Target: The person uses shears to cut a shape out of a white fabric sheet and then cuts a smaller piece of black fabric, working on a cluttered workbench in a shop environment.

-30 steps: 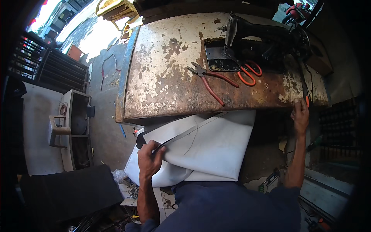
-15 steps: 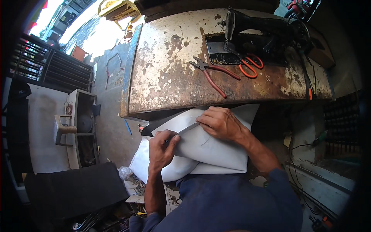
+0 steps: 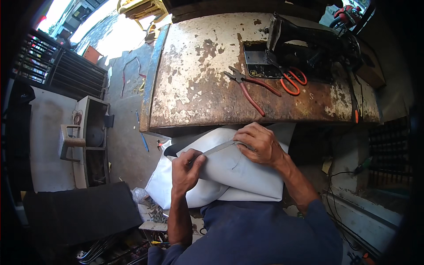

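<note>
A large white sheet (image 3: 247, 179), smooth like vinyl, lies bunched over my lap in front of the table. My left hand (image 3: 186, 171) pinches its edge between thumb and bent fingers. Farther right along the same edge, close to the table front, my right hand (image 3: 259, 143) grips it with curled fingers. Between both hands runs a narrow grey folded strip (image 3: 218, 148) of that edge. A loose dark thread (image 3: 237, 164) lies on the sheet below my right hand. Under the fingertips, details are hidden.
On the worn table (image 3: 185, 97) lie red-handled pliers (image 3: 247, 86) and orange-handled scissors (image 3: 293, 81), beside a black sewing machine (image 3: 304, 42). A dark padded panel (image 3: 79, 216) is at lower left, a small stool (image 3: 70, 142) farther up. Cables (image 3: 331, 203) hang at right.
My right hand has shifted slightly right and down along the edge, and more of the folded strip shows between my hands. My left hand keeps its pinch. The whole view has shifted a little.
</note>
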A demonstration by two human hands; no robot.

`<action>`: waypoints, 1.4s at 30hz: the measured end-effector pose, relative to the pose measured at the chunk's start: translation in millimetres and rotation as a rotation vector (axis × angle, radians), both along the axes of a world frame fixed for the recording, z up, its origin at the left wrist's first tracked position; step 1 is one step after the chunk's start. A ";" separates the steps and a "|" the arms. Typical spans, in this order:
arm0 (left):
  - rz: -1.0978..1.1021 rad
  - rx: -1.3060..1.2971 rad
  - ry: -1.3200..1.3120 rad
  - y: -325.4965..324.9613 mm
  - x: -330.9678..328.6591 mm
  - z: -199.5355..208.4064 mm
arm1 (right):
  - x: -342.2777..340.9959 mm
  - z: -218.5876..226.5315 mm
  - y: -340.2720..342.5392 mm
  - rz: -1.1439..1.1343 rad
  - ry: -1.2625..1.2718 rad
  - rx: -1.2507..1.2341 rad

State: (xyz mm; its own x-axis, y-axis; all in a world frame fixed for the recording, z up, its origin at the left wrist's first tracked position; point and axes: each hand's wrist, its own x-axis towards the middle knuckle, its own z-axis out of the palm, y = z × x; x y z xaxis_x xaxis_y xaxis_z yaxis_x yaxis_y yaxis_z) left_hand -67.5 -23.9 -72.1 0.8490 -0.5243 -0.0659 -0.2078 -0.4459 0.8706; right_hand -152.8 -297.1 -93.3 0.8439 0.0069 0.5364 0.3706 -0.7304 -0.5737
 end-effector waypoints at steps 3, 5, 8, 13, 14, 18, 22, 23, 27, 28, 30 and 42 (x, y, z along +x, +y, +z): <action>-0.007 -0.001 -0.013 -2.1 0.0 2.1 | 2.1 -8.2 2.0 0.041 -0.026 -0.109; -0.004 0.014 -0.027 -3.5 -1.0 6.2 | 5.5 -13.5 4.8 0.045 -0.025 -0.146; 0.014 0.031 -0.055 -2.6 -0.7 6.9 | 10.2 -13.8 9.0 0.012 -0.011 -0.125; 0.103 0.108 -0.027 2.4 -0.3 2.9 | -5.0 -2.1 -24.9 -0.318 -0.011 -0.032; 0.124 0.087 0.025 6.2 0.8 -0.5 | -12.7 -1.8 -38.7 -0.438 0.023 0.044; 0.111 -0.021 0.077 13.3 2.4 -11.3 | -28.0 13.6 -47.1 -0.243 0.110 -0.012; 0.085 -0.009 0.057 7.5 0.2 -3.4 | -20.7 -10.6 -5.6 0.021 0.085 -0.126; 0.074 0.008 0.032 6.6 0.0 -1.9 | -16.3 -15.8 1.4 0.069 0.073 -0.129; 0.079 0.064 0.036 9.2 -1.9 0.1 | -4.9 -17.2 8.5 0.080 0.037 0.385; 0.091 0.073 0.063 11.1 -2.3 -0.7 | -14.0 -13.3 6.4 0.103 0.320 0.861; 0.113 0.020 0.090 17.8 -3.1 -9.2 | -21.2 0.2 -8.2 0.101 0.409 1.032; -0.061 0.134 -0.166 6.1 -6.5 29.6 | 8.4 -1.3 16.5 0.228 0.348 0.133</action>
State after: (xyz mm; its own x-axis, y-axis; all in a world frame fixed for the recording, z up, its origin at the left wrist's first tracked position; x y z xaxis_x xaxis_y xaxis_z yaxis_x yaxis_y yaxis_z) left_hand -73.9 -17.8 -42.5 0.8210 -0.5709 0.0000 -0.3738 -0.5375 0.7559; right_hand -144.4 -280.7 -94.6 0.9595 0.1644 0.2286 0.2816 -0.5635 -0.7766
